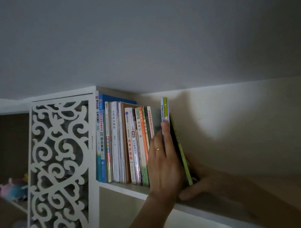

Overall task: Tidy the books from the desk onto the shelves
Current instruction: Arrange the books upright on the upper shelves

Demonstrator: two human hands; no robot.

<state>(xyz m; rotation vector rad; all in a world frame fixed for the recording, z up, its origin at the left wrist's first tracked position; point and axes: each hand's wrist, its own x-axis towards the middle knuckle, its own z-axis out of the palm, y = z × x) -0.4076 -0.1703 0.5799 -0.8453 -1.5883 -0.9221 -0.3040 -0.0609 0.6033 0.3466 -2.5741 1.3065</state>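
Pressing thin books (165, 110) upright, left hand (162, 164) flat, right hand (196, 185) gripping green book (182, 153) — neighbouring spine (139, 126) reads 西游记

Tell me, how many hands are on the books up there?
2. The left hand presses flat, fingers straight, against the thin upright books ending the row. The right hand, in shadow, is at the foot of the leaning green book by the shelf edge.

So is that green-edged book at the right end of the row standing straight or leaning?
Leaning. The green-edged book slants, top toward the row and foot out right, where the right hand holds it; the left hand presses flat against the thin books.
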